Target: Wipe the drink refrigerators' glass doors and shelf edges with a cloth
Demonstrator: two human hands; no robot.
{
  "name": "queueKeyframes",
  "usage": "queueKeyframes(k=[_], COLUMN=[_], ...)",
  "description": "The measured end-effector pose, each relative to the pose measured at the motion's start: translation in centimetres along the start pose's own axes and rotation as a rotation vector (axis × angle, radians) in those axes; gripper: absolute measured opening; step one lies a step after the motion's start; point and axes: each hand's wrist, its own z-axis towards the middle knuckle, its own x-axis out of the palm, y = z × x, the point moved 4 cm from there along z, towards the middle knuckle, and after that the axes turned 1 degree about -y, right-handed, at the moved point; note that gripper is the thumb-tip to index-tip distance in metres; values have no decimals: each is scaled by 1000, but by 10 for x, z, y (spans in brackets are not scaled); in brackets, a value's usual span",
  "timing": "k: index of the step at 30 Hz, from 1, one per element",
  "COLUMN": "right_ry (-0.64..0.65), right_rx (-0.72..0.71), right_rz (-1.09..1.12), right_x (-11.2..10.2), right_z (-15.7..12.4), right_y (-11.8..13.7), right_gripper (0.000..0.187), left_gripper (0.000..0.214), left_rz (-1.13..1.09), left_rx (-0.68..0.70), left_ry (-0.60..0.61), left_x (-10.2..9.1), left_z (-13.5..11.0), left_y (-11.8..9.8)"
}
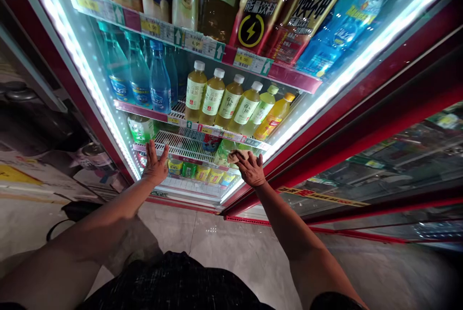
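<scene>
My left hand (pixel 155 166) is held at the fridge's lower left, fingers spread, with nothing in it. Its fingertips are just below a green-and-white labelled container (pixel 140 128) on a wire shelf (pixel 177 143). At the lower right, my right hand (pixel 251 170) has its fingers over a crumpled beige cloth (pixel 237 156) and holds it. Green-labelled packs (pixel 224 152) are right behind this cloth. Above both hands, a row of tea bottles with pale labels (pixel 211 95) stands on the middle shelf, beside an orange drink bottle (pixel 275 116).
Blue bottles (pixel 160 81) stand at the middle shelf's left. Large bottles (pixel 262 6) fill the top shelf behind a price-tag strip (pixel 197 42). Small packs (pixel 202 173) line the bottom. A red door frame (pixel 347 122) slants along the right; a black bag (pixel 77 209) is at left.
</scene>
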Motion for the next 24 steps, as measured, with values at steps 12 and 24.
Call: queueKeyframes(k=[12, 24], right_ry=[-5, -14], right_rx=[-67, -123], right_rz=[-9, 55], right_x=[7, 10], right_z=[34, 63], right_y=[28, 50], right_gripper=[34, 38], left_gripper=[106, 111], left_rz=[30, 29], left_rx=[62, 83], left_ry=[-57, -92], left_x=[1, -2], left_z=[-2, -4], left_y=[-2, -5])
